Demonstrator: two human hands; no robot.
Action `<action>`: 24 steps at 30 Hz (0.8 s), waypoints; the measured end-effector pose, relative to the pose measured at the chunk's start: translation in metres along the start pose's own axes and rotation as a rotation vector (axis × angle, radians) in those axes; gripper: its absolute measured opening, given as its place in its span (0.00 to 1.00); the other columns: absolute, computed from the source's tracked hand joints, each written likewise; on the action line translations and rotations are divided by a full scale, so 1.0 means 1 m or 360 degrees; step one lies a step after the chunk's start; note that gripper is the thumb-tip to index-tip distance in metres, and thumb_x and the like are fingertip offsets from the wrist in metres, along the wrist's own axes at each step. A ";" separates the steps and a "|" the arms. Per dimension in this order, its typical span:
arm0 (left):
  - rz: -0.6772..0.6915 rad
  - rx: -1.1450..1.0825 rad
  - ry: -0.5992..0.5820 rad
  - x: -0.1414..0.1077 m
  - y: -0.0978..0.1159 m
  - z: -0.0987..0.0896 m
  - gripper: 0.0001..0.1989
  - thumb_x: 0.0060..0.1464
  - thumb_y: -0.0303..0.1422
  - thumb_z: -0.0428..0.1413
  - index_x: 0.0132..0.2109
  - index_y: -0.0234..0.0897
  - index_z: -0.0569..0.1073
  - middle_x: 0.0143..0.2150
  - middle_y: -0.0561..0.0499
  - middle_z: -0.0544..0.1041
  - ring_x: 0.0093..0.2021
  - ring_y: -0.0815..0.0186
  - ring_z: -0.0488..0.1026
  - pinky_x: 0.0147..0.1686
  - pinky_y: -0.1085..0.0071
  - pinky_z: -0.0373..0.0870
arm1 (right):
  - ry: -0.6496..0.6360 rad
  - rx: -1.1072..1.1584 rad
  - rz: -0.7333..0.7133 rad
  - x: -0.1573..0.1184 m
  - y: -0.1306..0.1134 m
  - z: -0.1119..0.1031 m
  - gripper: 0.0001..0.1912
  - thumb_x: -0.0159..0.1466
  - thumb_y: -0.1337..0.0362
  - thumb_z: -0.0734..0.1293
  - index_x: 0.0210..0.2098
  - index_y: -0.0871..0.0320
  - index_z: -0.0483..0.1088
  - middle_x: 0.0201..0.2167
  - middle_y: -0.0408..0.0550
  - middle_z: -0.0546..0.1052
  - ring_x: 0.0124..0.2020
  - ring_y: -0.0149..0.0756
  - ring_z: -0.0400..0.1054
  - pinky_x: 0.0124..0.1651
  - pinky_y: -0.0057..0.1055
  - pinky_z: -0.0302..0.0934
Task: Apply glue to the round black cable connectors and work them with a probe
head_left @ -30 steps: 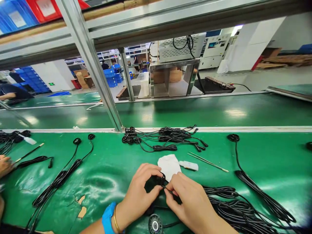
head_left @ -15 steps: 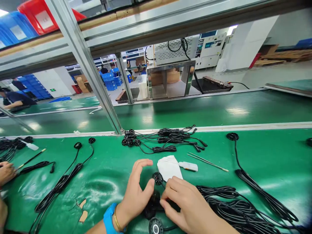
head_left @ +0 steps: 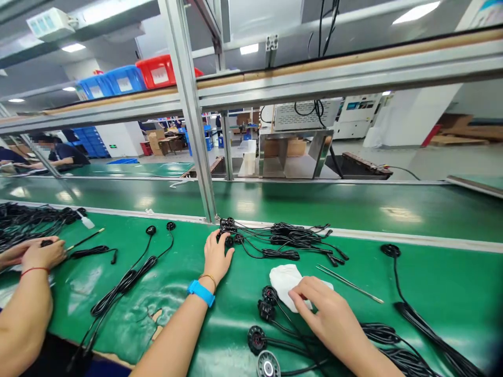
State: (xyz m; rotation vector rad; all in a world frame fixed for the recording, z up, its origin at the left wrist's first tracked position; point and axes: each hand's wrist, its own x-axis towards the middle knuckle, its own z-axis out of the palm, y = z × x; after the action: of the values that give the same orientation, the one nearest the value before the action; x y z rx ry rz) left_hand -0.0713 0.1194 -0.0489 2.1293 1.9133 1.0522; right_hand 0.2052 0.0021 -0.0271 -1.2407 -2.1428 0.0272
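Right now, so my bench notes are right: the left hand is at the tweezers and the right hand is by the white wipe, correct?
Not quite: the left hand is not at the tweezers but at the round black cable ends near the foot of the metal post, as the head view shows. The right hand is by the white wipe.

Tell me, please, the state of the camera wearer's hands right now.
Left hand: thumb spread, at the far black discs; grip cannot be told.
Right hand: loosely curled near the cloth; grip cannot be told.
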 end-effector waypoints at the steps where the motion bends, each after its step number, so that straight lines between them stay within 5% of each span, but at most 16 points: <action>1: -0.0008 0.0003 0.0003 -0.001 0.000 0.001 0.17 0.54 0.28 0.58 0.52 0.42 0.72 0.60 0.43 0.66 0.62 0.50 0.61 0.60 0.49 0.62 | -0.0051 -0.0067 0.0031 0.004 0.004 -0.005 0.15 0.72 0.60 0.57 0.31 0.54 0.68 0.29 0.45 0.73 0.32 0.35 0.68 0.36 0.32 0.62; 6: -0.0063 -0.0006 0.0040 -0.002 0.000 -0.001 0.12 0.51 0.29 0.61 0.44 0.40 0.72 0.51 0.46 0.69 0.52 0.53 0.67 0.53 0.55 0.68 | -0.0328 -0.0429 0.0310 0.058 0.048 -0.027 0.13 0.70 0.62 0.58 0.35 0.55 0.73 0.37 0.48 0.76 0.38 0.37 0.70 0.39 0.34 0.64; 12: -0.0022 -0.0101 0.0099 -0.002 0.001 -0.004 0.12 0.51 0.28 0.61 0.45 0.39 0.73 0.52 0.46 0.68 0.53 0.54 0.67 0.55 0.55 0.68 | -0.0479 -0.0604 0.0496 0.130 0.108 -0.010 0.13 0.70 0.58 0.65 0.50 0.59 0.70 0.48 0.50 0.74 0.46 0.38 0.71 0.49 0.41 0.68; 17: -0.0007 -0.0241 0.0117 -0.003 0.002 -0.005 0.12 0.51 0.27 0.60 0.44 0.40 0.73 0.50 0.46 0.70 0.51 0.54 0.69 0.53 0.55 0.71 | -0.0606 -0.0669 0.0479 0.136 0.119 0.001 0.14 0.69 0.58 0.66 0.50 0.60 0.70 0.47 0.49 0.74 0.43 0.37 0.72 0.46 0.39 0.70; 24: -0.0140 -0.0531 0.0118 0.001 0.001 -0.001 0.16 0.55 0.28 0.57 0.51 0.38 0.71 0.51 0.44 0.74 0.47 0.57 0.75 0.46 0.60 0.75 | -0.0281 -0.0755 0.0287 0.128 0.106 -0.013 0.12 0.69 0.58 0.65 0.46 0.60 0.70 0.43 0.48 0.75 0.43 0.37 0.70 0.48 0.41 0.66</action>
State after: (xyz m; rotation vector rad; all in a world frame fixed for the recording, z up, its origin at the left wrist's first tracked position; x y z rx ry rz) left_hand -0.0713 0.1194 -0.0474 1.8323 1.6978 1.3398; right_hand 0.2508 0.1571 0.0155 -1.7566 -2.2565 -0.3224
